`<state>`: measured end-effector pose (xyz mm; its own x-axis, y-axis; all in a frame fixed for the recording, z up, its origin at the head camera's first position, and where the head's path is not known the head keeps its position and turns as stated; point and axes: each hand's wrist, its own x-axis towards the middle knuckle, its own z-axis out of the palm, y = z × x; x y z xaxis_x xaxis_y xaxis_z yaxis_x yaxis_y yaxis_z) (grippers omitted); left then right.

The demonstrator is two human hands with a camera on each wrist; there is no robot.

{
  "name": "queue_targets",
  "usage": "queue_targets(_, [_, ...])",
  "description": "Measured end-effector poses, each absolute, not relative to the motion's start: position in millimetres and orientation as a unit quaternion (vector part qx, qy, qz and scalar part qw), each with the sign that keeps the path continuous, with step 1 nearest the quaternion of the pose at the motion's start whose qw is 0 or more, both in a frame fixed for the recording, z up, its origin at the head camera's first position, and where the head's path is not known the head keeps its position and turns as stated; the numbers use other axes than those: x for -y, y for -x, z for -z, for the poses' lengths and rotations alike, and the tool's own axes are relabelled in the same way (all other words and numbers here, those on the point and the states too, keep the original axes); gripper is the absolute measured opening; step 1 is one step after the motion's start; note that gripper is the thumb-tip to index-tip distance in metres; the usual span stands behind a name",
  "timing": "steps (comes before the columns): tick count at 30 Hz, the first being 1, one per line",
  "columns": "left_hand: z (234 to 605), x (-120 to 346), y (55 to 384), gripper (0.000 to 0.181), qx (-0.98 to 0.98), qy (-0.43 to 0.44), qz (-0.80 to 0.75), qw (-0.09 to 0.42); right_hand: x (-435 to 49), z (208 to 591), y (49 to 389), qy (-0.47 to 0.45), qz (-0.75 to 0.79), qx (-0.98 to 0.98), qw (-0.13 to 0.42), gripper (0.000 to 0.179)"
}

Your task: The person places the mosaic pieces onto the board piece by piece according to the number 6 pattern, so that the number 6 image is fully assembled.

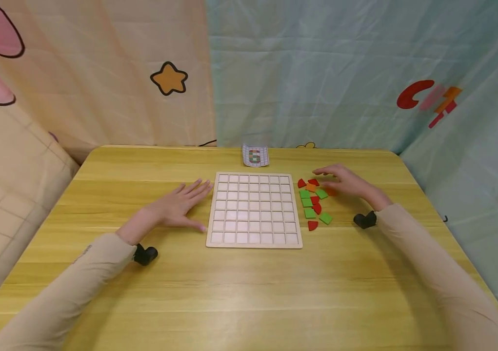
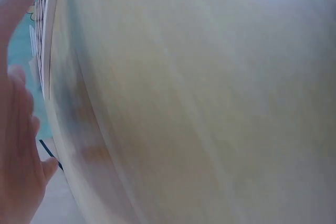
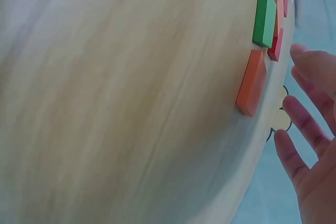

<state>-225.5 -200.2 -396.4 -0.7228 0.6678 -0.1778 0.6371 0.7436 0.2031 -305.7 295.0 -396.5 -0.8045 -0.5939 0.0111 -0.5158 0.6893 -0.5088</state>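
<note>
A square wooden grid board [image 1: 254, 209] with bare cells lies mid-table. My left hand [image 1: 183, 204] is spread flat at the board's left side, fingertips and thumb right at its edge; in the left wrist view the same hand [image 2: 18, 150] shows at the left margin. Right of the board lie green square tiles [image 1: 309, 213], red quarter-round tiles [image 1: 312, 225] and an orange tile [image 1: 310, 187]. My right hand [image 1: 347, 181] hovers over the far right of these pieces, fingers loosely bent and holding nothing. Below it another orange tile [image 3: 252, 83] lies near a green tile [image 3: 264, 18].
A small pattern card [image 1: 255, 156] with a coloured grid design stands behind the board at the table's back edge. Curtains [image 1: 319, 73] hang behind the wooden table [image 1: 249, 292]. Black wrist-camera mounts [image 1: 145, 254] show under both sleeves.
</note>
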Motion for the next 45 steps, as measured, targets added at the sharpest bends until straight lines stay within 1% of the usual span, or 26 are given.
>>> queue_targets(5, [395, 196, 225, 0.119, -0.926, -0.347, -0.06, 0.137, -287, 397, 309, 0.312, 0.25, -0.913, 0.079, 0.041])
queue_targets(11, [396, 191, 226, 0.121, -0.921, -0.354, -0.062, 0.152, -281, 401, 314, 0.334, 0.24, -0.908, 0.08, 0.038])
queue_targets(15, [396, 188, 226, 0.12, -0.916, -0.361, -0.067, 0.158, -280, 404, 313, 0.324, 0.226, -0.915, 0.082, 0.037])
queue_targets(20, [396, 186, 225, 0.119, -0.914, -0.362, -0.072, 0.167, -278, 405, 314, 0.315, 0.204, -0.924, 0.071, 0.035])
queue_targets(27, [398, 183, 225, 0.12, -0.913, -0.359, -0.076, 0.178, -279, 402, 312, 0.266, 0.17, -0.947, 0.066, 0.033])
queue_targets(34, [399, 181, 225, 0.121, -0.914, -0.355, -0.069, 0.183, -283, 401, 311, 0.282, 0.164, -0.943, 0.069, 0.036])
queue_targets(41, [397, 180, 225, 0.122, -0.914, -0.357, -0.066, 0.181, -282, 399, 312, 0.266, 0.134, -0.954, 0.043, 0.027])
queue_targets(45, [398, 180, 227, 0.123, -0.913, -0.361, -0.064, 0.178, -282, 397, 312, 0.245, 0.127, -0.961, 0.034, 0.026])
